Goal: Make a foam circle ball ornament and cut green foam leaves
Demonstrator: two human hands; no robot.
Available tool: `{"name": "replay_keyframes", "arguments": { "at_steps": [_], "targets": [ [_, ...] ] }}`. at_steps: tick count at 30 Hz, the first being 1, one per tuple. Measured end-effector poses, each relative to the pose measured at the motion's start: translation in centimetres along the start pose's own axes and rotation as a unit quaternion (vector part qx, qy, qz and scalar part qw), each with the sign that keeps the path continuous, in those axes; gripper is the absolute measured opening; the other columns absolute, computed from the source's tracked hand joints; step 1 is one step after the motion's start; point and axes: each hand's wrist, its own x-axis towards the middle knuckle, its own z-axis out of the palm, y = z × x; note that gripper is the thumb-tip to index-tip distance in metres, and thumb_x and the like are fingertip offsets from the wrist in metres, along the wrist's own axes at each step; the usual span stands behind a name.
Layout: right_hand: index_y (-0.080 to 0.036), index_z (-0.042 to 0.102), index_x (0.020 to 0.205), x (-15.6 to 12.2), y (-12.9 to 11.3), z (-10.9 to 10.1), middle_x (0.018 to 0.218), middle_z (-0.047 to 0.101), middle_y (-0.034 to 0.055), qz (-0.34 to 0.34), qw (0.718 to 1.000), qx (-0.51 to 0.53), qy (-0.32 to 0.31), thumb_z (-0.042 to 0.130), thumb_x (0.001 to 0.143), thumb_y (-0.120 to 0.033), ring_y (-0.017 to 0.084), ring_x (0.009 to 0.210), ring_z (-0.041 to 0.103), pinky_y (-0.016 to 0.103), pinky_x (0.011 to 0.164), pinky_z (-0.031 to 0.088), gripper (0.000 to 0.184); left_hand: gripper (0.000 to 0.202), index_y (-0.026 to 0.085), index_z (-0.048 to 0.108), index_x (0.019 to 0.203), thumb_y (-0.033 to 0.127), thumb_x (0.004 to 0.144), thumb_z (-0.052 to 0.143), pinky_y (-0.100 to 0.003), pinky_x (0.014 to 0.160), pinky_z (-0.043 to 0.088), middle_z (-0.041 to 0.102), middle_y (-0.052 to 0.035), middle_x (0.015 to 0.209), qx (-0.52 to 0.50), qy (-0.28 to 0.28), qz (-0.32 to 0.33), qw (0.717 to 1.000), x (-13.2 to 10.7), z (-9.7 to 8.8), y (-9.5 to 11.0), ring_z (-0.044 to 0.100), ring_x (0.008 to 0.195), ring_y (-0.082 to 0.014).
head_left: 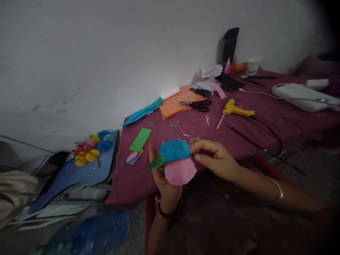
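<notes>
A round paper craft (pixel 181 172) in blue and pink, with a green paper leaf (pixel 156 163) at its left side, is held over the table's near edge. My left hand (pixel 166 187) supports it from below and behind, partly hidden by the paper. The fingertips of my right hand (pixel 215 157) pinch its right edge, near the fold between the blue and pink halves. Left of my hands lie a green paper strip (pixel 140 140) and a small stack of cut paper pieces (pixel 132 158). Small paper scraps are scattered just beyond the craft.
Black scissors (pixel 199 105) rest by orange paper sheets (pixel 172 104). A yellow glue gun (pixel 237 108) lies at right, its cord trailing off the table. Finished paper pieces (pixel 89 154) sit on a blue board (pixel 102 170) at left. A paper cup (pixel 254 64) stands at the back.
</notes>
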Motion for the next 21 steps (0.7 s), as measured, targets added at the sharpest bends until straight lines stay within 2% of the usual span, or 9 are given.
{"name": "replay_keyframes", "arguments": {
  "at_steps": [2,5,8,11,12,14,17,21],
  "targets": [
    [-0.022,0.064,0.095,-0.3,-0.2,-0.2,0.088,0.058,0.0022,-0.019,0.999,-0.039,-0.006,0.057,0.086,-0.016,0.015,0.082,0.055,0.028,0.074,0.043,0.013,0.068,0.044,0.047,0.132,0.044,0.07,0.075,-0.029,0.09,0.05,0.05,0.0014,0.142,0.004,0.006,-0.007,1.0,-0.3,0.0,-0.4,0.058,0.114,-0.0213],
    [-0.022,0.061,0.097,-0.7,-0.2,-0.4,0.089,0.056,0.0026,-0.034,0.996,-0.088,-0.001,0.058,0.082,-0.011,0.016,0.084,0.054,0.03,0.075,0.043,0.019,0.064,0.042,0.049,0.132,0.039,0.074,0.074,-0.028,0.091,0.05,0.053,0.0003,0.139,0.022,-0.014,-0.015,1.0,-0.7,0.4,-1.0,0.06,0.111,-0.0207],
    [-0.022,0.059,0.089,-0.9,0.3,-0.6,0.083,0.055,0.0014,-0.012,0.995,-0.096,0.032,0.059,0.082,-0.011,0.015,0.08,0.054,0.029,0.073,0.043,0.013,0.069,0.041,0.045,0.136,0.032,0.074,0.074,-0.029,0.095,0.048,0.051,0.0004,0.142,0.025,-0.027,0.004,0.999,-1.1,1.0,-1.7,0.058,0.117,-0.0216],
    [-0.021,0.056,0.083,-1.0,0.8,-0.7,0.08,0.055,0.0006,0.019,0.995,-0.076,0.068,0.061,0.082,-0.014,0.014,0.077,0.053,0.028,0.071,0.043,0.009,0.072,0.035,0.046,0.136,0.03,0.071,0.076,-0.03,0.098,0.047,0.052,-0.0029,0.141,0.027,-0.009,0.028,0.999,-1.4,1.4,-2.5,0.056,0.121,-0.0218],
    [-0.021,0.056,0.081,-1.0,0.9,-0.7,0.079,0.055,0.0002,0.028,0.994,-0.067,0.077,0.062,0.081,-0.015,0.014,0.076,0.053,0.028,0.071,0.043,0.009,0.067,0.032,0.05,0.132,0.031,0.07,0.076,-0.03,0.096,0.048,0.056,-0.0047,0.135,0.027,-0.007,0.021,0.999,-1.4,1.4,-2.7,0.058,0.116,-0.0211],
    [-0.02,0.054,0.078,-1.0,1.1,-0.7,0.078,0.053,-0.0004,0.042,0.994,-0.049,0.087,0.063,0.081,-0.017,0.013,0.074,0.051,0.027,0.069,0.042,0.01,0.051,0.026,0.061,0.117,0.036,0.07,0.076,-0.028,0.085,0.053,0.069,-0.0056,0.111,0.018,-0.015,-0.021,1.0,-1.3,1.1,-3.1,0.066,0.095,-0.0177],
    [-0.02,0.054,0.075,-1.1,1.3,-0.7,0.076,0.052,-0.0007,0.062,0.993,-0.036,0.089,0.063,0.081,-0.019,0.013,0.072,0.05,0.026,0.067,0.042,0.011,0.037,0.021,0.065,0.089,0.039,0.061,0.082,-0.022,0.065,0.054,0.069,0.0009,0.074,-0.002,-0.014,-0.089,0.996,-1.1,0.5,-3.3,0.064,0.066,-0.0114],
    [-0.02,0.054,0.075,-1.2,1.3,-0.5,0.076,0.053,-0.0005,0.069,0.993,-0.037,0.083,0.063,0.082,-0.023,0.013,0.072,0.05,0.026,0.067,0.042,0.012,0.034,0.021,0.063,0.076,0.035,0.055,0.085,-0.019,0.059,0.052,0.065,0.0044,0.066,-0.036,0.007,-0.104,0.994,-0.8,0.2,-2.9,0.063,0.061,-0.0096]
  ]
}}
